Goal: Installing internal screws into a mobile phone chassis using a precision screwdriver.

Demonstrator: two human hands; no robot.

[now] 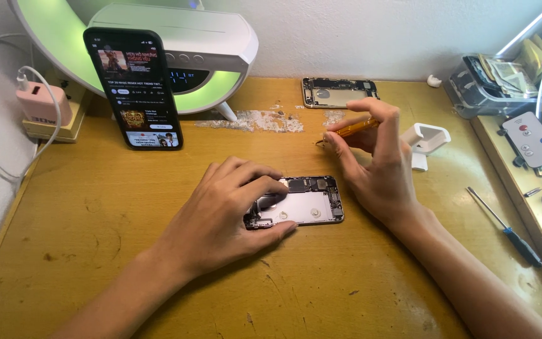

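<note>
While left hand (221, 213) grip pins opened phone chassis (312, 201) w/ boards inside, right hand (371, 163) grip pinches orange screwdriver (352, 129)

Head camera looks down, close over desk (127, 263) (single view).
</note>
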